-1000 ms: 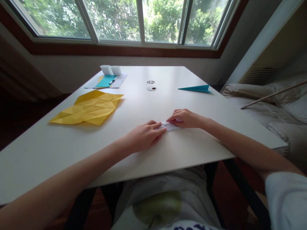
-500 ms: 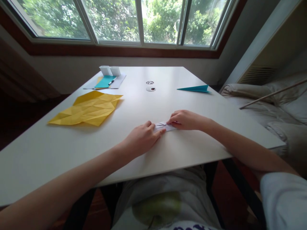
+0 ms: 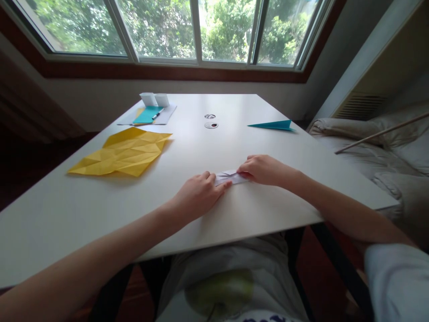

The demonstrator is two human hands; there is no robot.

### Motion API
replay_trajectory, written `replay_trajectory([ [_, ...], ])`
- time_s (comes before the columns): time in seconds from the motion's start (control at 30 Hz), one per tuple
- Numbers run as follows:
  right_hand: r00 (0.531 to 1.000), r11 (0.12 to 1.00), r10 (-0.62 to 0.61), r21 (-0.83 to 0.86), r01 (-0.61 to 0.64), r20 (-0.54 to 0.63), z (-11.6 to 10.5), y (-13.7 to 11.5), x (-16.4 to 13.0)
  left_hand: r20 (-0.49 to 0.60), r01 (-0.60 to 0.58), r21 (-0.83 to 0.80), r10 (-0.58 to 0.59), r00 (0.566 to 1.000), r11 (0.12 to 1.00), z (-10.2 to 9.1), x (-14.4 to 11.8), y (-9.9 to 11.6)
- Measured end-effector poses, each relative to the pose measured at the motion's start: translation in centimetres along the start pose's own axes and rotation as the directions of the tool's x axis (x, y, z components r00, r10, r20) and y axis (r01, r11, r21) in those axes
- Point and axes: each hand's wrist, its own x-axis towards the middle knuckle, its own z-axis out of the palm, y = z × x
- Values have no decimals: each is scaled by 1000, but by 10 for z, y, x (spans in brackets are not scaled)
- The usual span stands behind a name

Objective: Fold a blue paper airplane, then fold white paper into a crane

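A small folded strip of white paper lies on the white table, close to its front edge. My left hand holds the left end, with the thumb along the near side and the fingers bent over the far side. At the right end, my right hand is closed on the paper, its fingers pinched at the edge. Both ends of the strip are hidden under the fingers. Some crease lines show in the middle between the hands.
A creased yellow paper sheet lies at the left. Behind it are a teal sheet, a pen and small white folded boxes. A teal paper plane rests at the right, and two round table inserts sit mid-table.
My right hand has slid slightly to the right along the strip, uncovering a little more of it. The left hand has stayed almost in place.
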Motion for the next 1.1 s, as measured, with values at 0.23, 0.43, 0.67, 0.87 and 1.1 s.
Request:
replay_trajectory([
  [0.23, 997, 994, 78, -77, -78, -1, -4, -1, -3, -5, -9, 6, 9, 1000, 1000, 0, -1, 0],
  [0.43, 959, 983, -181, -70, 169, -220, -4, 4, -1, -22, 57, -46, -59, 998, 997, 1, -2, -8],
  [0.67, 939, 958, -282, -9, 286, -198, 12, 0, 3, -46, 44, -103, -49, 998, 994, -1, -3, -21],
  [0.87, 959, 973, -213, 50, 226, -187, 21, 9, 5, -59, 17, -332, -39, 997, 943, -6, -2, -26],
  [1.1, 953, 950, -209, 184, 251, -219, 23, 8, 9, -129, -99, -449, 45, 991, 888, 0, -3, -31],
])
